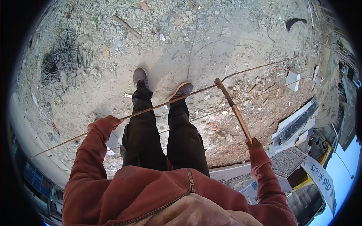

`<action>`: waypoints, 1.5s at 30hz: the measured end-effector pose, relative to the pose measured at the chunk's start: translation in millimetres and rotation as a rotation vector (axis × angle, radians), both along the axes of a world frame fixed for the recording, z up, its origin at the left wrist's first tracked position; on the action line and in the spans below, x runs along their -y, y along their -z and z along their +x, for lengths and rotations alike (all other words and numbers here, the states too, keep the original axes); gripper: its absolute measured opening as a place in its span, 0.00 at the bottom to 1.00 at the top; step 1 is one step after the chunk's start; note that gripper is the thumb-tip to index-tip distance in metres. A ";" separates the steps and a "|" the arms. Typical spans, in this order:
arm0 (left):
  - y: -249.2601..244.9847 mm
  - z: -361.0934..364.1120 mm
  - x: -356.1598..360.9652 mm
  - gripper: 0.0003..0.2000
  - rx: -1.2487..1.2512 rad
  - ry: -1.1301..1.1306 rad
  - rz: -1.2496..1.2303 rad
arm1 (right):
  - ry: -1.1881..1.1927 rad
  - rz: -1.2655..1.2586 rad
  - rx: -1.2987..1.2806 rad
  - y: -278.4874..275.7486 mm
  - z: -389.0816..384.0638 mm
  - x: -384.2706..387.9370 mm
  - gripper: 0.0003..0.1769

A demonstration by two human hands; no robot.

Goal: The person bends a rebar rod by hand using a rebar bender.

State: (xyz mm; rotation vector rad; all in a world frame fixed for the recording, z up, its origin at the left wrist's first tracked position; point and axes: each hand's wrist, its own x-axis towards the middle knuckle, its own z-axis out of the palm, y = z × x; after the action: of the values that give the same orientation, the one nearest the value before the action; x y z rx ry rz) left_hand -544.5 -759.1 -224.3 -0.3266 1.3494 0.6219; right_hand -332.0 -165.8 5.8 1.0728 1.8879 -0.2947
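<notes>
A long thin rusty rod crosses in front of my legs, with a bend near its right part. My left hand is closed round the rod at the left. On the right, my right hand grips the lower end of a bar tool with an orange-brown handle section. The tool's head touches the rod at the bend. A second thin rod lies on the ground behind my legs, partly hidden by them.
Bent wire frames lie in a pile at the upper left. A wooden stick rests on the gravel. White blocks and slabs stand at the right. A banner hangs at the lower right.
</notes>
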 end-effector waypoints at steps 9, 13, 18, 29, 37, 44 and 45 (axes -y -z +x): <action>-8.8 -27.0 -11.1 0.26 -0.312 0.340 -0.102 | 1.280 -0.654 0.204 -104.5 2.1 1.0 0.24; -61.4 -36.6 -35.9 0.28 -0.561 0.313 -0.150 | 1.500 -0.818 0.191 -107.4 9.1 -2.5 0.23; -42.9 -36.7 -29.0 0.30 -0.501 0.280 -0.278 | 1.662 -0.881 0.240 -107.8 -15.5 11.2 0.18; -32.0 3.8 7.7 0.28 -0.410 0.349 -0.486 | 1.375 -0.599 0.266 -18.5 -104.0 98.2 0.21; -25.9 9.9 -9.1 0.30 -0.462 0.411 -0.618 | 1.348 -0.595 0.262 58.7 -109.0 130.3 0.17; -31.8 -14.9 -18.2 0.28 -0.478 0.418 -0.605 | 1.359 -0.659 0.234 65.4 -111.8 114.1 0.17; -30.8 -16.4 -11.5 0.28 -0.502 0.418 -0.584 | 1.342 -0.671 0.227 61.3 -108.9 108.4 0.19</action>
State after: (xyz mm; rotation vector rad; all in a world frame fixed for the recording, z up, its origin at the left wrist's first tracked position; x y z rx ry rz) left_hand -560.9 -747.6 -193.5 -0.3510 2.0108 -0.0685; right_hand -440.9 -274.2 -55.4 1.6047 0.5088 -1.3555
